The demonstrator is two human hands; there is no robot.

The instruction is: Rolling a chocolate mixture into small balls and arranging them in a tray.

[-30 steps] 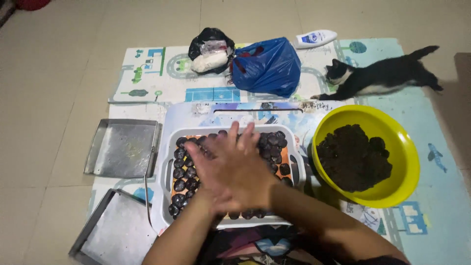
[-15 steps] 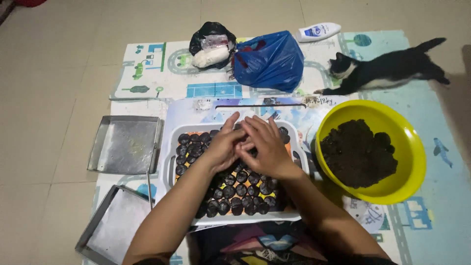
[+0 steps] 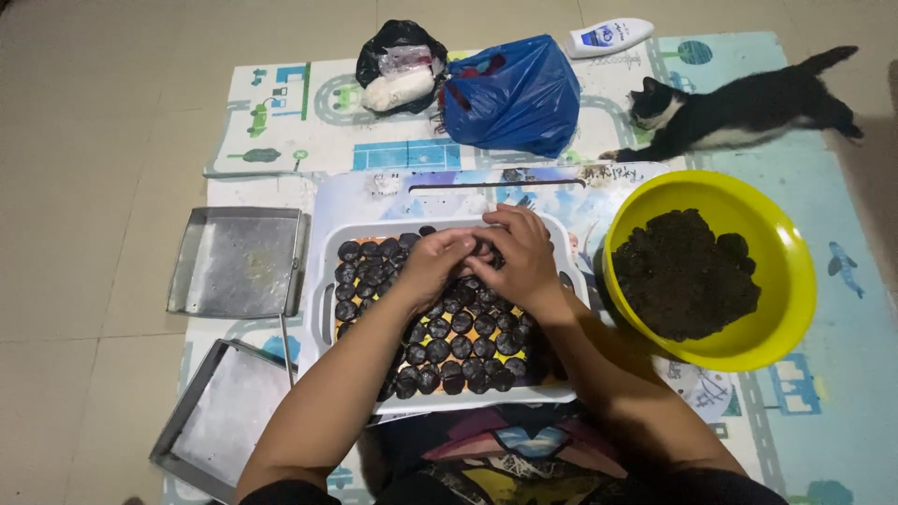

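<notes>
Now both hands meet at the far edge of a white rectangular plastic tray packed with dark round soil-filled pots, a shift from a second earlier, when they lay spread flat over the middle of the rows. The left hand and right hand have drawn together, fingers curled and pinching one small dark pot between them near the tray's far rim; exactly how it is gripped cannot be told. With the palms off them, the near rows lie uncovered, suggesting the work has passed from pressing the whole batch to handling single pots. A yellow round plastic bowl of dark soil sits just right of the tray. Two flat metal trays lie to the left. Beyond, a blue plastic bag and a black-and-white cat rest on the printed play mat.
</notes>
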